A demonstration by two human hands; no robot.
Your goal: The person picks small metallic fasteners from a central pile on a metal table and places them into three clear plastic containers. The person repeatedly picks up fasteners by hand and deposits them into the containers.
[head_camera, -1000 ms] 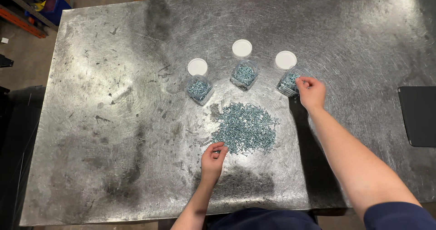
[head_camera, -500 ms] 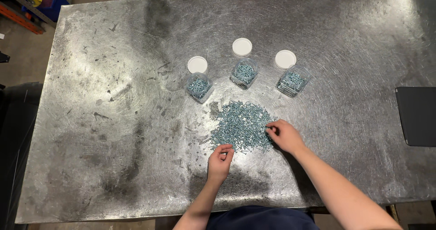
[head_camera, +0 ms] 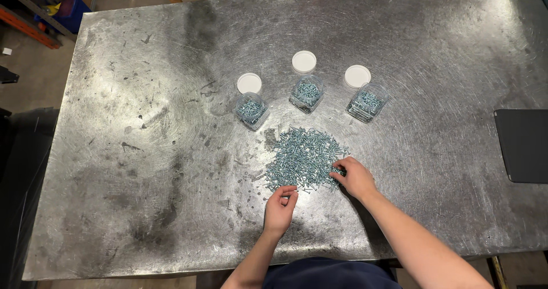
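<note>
Loose heap of screws [head_camera: 303, 159] on the worktop [head_camera: 142, 152], at both fingertips: left grip [head_camera: 279, 209] pinching at its near edge, right grip [head_camera: 355, 177] curled on its right edge, contents unclear. Likely to scatter or roll if swept carelessly. Open jars [head_camera: 308, 93] just beyond, easily tipped.

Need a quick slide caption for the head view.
Both hands, left hand and right hand, pick at a screw pile below three open jars.
</note>
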